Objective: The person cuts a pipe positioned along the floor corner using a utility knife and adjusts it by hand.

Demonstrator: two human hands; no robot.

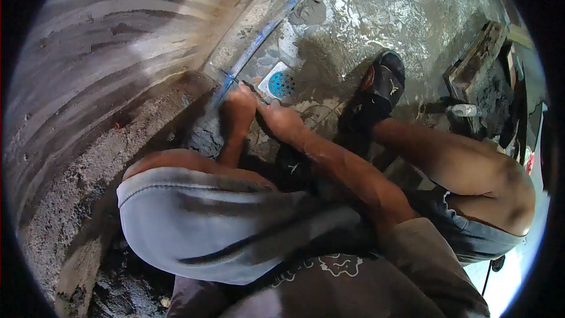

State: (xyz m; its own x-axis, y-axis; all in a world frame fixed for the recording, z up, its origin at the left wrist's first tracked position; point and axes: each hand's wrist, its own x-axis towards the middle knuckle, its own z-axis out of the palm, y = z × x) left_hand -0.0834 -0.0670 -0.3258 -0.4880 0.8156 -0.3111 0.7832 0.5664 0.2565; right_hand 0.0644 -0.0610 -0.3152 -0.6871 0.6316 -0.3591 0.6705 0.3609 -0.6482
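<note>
Close together at the floor beside the wall, my left hand [238,110] and my right hand [281,121] are both closed. A thin dark tool [231,76] sticks out beyond my right fingers, its tip over the blue-and-white strip [259,38]; its kind is unclear. My right hand grips its near end. Curled at the lower end of the strip, my left hand hides whatever its fingers hold. Just right of the tool lies a square floor drain [279,83] with a round blue grate. Wet grey mortar [204,140] lies left of my left hand.
A streaked, curving wall [129,41] rises on the left above a rough ledge [76,176]. My shoe [385,82] stands right of the drain. Farther right is a wooden mortar box [479,59] with a pale-handled tool [465,110]. Another mortar patch [309,12] sits by the strip.
</note>
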